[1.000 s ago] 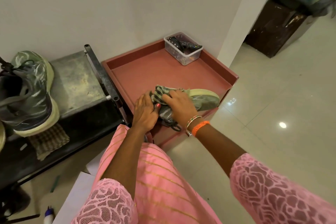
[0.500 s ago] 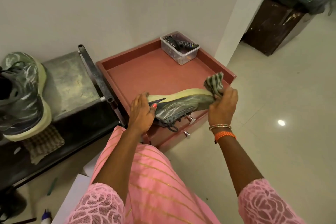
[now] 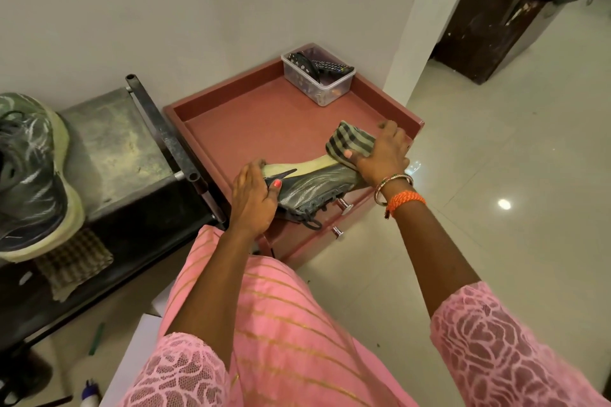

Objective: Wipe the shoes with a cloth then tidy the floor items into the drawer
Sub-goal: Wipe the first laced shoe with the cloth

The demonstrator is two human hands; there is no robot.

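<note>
Head view: shoe (image 3: 317,187) lies on its side at the front edge of the red cabinet's tabletop (image 3: 264,129), sole facing away, laces hanging over the drawer front by two metal knobs (image 3: 345,205). Left hand (image 3: 253,200) grips the heel end, fingers curled around it, thumb on the upper. Right hand (image 3: 383,155) holds a striped cloth (image 3: 350,142) bunched against the toe end, fingers wrapped over it. Clear plastic box (image 3: 319,79) with remotes sits in the back corner, well apart. Second shoe (image 3: 31,175) rests on the dark bench (image 3: 109,142) to the left, checked cloth (image 3: 72,263) just below it. Small items on the floor at bottom left, too small to identify.
</note>
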